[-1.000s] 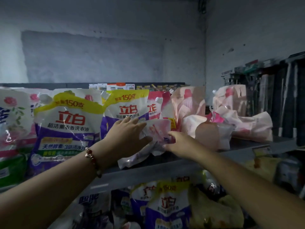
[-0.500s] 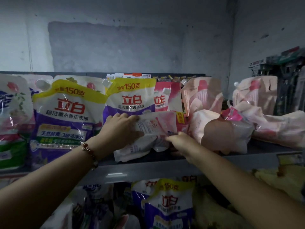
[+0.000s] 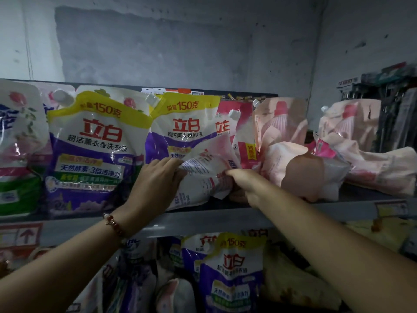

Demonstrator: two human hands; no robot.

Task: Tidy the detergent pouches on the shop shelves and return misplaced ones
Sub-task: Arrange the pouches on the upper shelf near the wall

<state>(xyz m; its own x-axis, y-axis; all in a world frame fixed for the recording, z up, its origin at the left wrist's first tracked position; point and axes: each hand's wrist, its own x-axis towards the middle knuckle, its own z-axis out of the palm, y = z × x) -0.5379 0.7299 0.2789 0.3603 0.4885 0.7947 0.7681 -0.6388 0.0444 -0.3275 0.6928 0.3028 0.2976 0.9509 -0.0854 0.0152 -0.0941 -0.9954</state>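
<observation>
Item: pink pouch (image 3: 203, 168), centre of frame, tilted, printed back toward me, lower end at the shelf (image 3: 203, 222), in front of a purple pouch (image 3: 185, 132).
Left hand (image 3: 155, 184): fingers together, curled over its left edge.
Right hand (image 3: 246, 186): fingers pinching its lower right edge.
Two holds, I judge, because soft film sags.
Pink stock (image 3: 304, 168) lies slumped right of centre, likely where it belongs.

Crumpled pink-white pouch (image 3: 203, 168) sits tilted before upright purple pouches (image 3: 94, 150).
</observation>
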